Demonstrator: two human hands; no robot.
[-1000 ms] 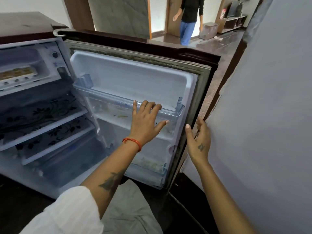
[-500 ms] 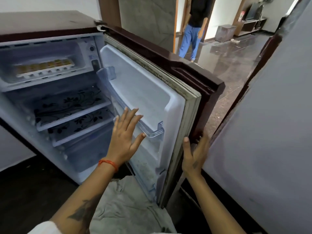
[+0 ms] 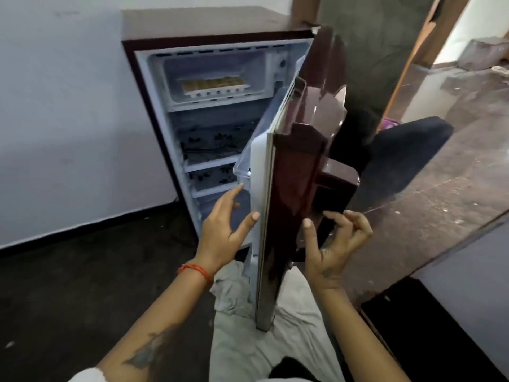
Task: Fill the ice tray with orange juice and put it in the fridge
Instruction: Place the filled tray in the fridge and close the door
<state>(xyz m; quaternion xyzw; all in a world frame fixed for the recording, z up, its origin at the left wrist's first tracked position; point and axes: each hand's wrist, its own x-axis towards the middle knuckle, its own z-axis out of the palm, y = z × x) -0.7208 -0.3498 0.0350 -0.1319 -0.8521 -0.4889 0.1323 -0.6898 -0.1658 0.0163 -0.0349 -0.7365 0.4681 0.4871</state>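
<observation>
A small maroon fridge (image 3: 209,26) stands against the wall. In its top freezer compartment lies a white ice tray (image 3: 214,85) filled with orange juice. The fridge door (image 3: 292,188) is half swung in, edge-on toward me. My left hand (image 3: 223,232) is spread on the white inner side of the door, fingers apart, holding nothing. Against the door's glossy outer face, below the handle recess, rests my right hand (image 3: 333,244) with its fingers curled loosely.
Glass shelves (image 3: 209,144) with a black flower print sit below the freezer. A pale wall (image 3: 60,119) is left of the fridge. To the right are a grey surface (image 3: 468,271) and a doorway onto a glossy floor (image 3: 440,119). My knees are under the door.
The door has swung from wide open to about half shut, both hands moving with it. My view turned left, so the fridge interior now faces me. The person in the doorway is out of sight.
</observation>
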